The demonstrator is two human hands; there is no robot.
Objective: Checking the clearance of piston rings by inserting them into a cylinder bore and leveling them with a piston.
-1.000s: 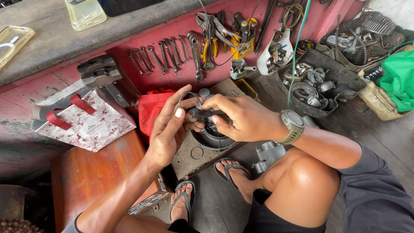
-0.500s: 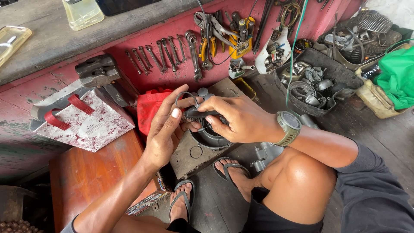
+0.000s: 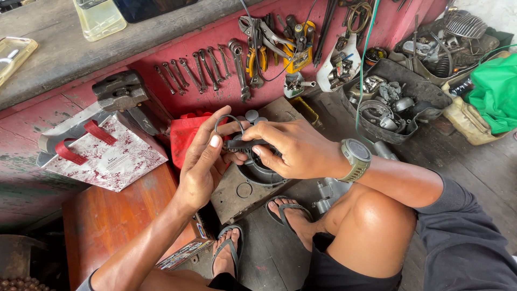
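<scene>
The red wall fills the back, w/ a grey wooden ledge on top. A row of spanners hangs on it, pliers to their right. Far right: a green plastic bag, crumpled, next to a black tray of metal parts. Left: a white paper gift bag w/ red floral print and red handles, lying flat against the wall, above a brown wooden box. A red pouch sits just behind your left hand. On the ledge, a clear yellowish container and a flat yellowish tray at far left.

Your left hand is open, fingers spread, thumb on a small black part; a thin black ring loops at its fingertips. Your right hand is pinched shut on the same black part from the other side. Both are held just above a round black housing on a grey plate, near your sandalled feet.
</scene>
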